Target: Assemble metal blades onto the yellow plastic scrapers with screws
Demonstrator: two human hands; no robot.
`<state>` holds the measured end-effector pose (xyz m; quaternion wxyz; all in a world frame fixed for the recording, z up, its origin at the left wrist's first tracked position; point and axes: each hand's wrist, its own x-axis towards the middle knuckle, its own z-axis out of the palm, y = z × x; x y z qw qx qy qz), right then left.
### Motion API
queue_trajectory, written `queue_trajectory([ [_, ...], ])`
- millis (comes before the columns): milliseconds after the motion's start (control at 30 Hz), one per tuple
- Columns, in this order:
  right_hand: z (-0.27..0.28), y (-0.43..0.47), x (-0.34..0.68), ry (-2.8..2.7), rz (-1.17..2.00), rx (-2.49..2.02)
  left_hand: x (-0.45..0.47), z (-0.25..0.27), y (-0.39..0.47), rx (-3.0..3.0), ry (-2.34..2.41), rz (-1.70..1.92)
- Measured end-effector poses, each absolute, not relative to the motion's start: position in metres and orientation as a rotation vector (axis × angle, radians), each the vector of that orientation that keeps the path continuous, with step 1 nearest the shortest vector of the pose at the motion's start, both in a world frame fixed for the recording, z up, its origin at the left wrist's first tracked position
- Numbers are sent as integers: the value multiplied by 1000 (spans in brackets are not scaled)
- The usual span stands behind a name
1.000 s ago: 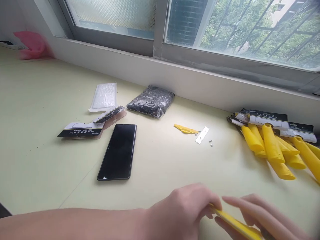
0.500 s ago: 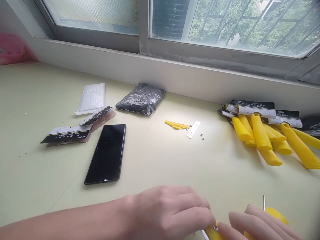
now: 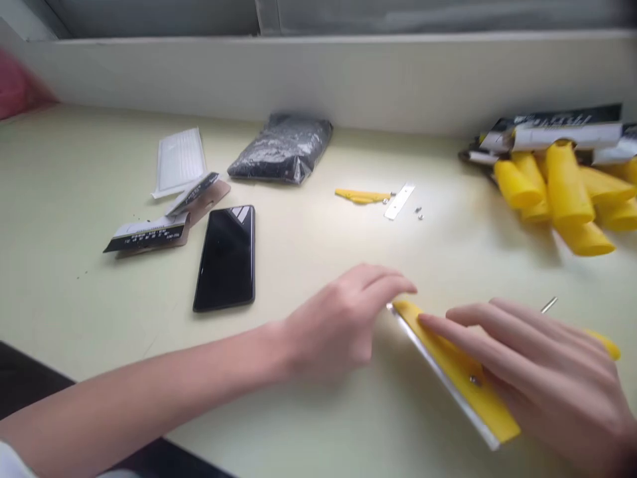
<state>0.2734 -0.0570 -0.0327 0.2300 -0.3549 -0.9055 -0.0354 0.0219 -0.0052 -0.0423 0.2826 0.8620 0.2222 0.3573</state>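
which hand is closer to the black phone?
Left. The left hand lies just right of the phone, not touching it; the right hand rests on the yellow scraper, farther right.
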Motion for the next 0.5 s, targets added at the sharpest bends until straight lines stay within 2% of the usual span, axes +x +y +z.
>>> queue_trajectory([
  [167,-31,-55,270,-2509,-193,-917,25,-47,0,2224,621,943],
  [300,-33,-58,270,-2516,-184,-900,17,-24,-5,2176,826,985],
  [400,-33,-60,271,-2484,-127,-907,-3,6,-31,2195,1022,805],
  [500,-29,-64,269,-2420,-49,-917,-25,23,-73,2270,1007,579],
])
